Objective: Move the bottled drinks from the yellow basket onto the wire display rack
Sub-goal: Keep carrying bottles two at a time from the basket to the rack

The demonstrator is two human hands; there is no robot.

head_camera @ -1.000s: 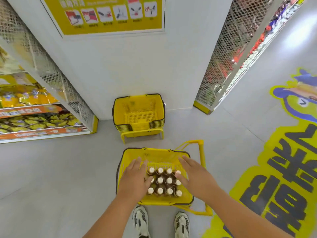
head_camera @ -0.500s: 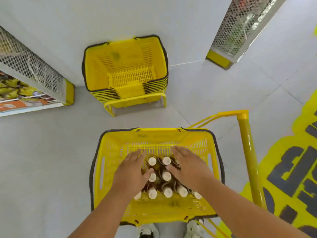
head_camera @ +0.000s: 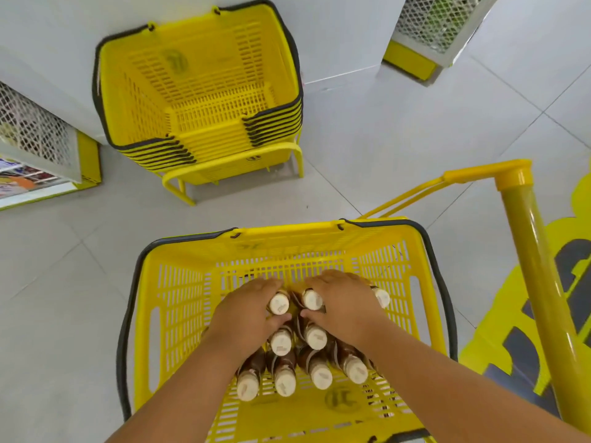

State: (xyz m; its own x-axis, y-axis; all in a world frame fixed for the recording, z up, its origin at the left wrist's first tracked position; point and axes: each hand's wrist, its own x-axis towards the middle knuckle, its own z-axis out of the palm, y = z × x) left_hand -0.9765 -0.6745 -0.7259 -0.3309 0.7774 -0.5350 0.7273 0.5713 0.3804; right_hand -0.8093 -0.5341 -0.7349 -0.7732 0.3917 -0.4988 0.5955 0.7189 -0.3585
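The floor (head_camera: 399, 139) under you was pale grey tile, with a white wall (head_camera: 335, 33) ahead and mesh-sided shelving at the far left (head_camera: 35, 129) and far right (head_camera: 438, 24). Against the wall stood a stack of empty yellow baskets (head_camera: 204, 91) on a yellow frame. To your right a yellow handle post (head_camera: 537, 266) rose beside a yellow floor graphic (head_camera: 511, 330) with dark lettering.

Directly below you sat the yellow basket (head_camera: 179, 302) with its dark carry handles folded down along the rim. The bottled drinks (head_camera: 281, 342), brown with cream caps, stood upright and packed close together in its middle, all of them inside the basket.

Your left hand (head_camera: 246, 314) reached down into the cluster, fingers and thumb curled around the neck of the far-left bottle (head_camera: 279, 304) of the middle columns. Your right hand (head_camera: 347, 310) did the same on the bottle just beside it (head_camera: 312, 299), thumb tucked under the cap and fingers wrapped over the far side. Another cap (head_camera: 382, 297) showed just past your right knuckles. The nearest row of four bottles (head_camera: 321, 377) stood untouched between your forearms.
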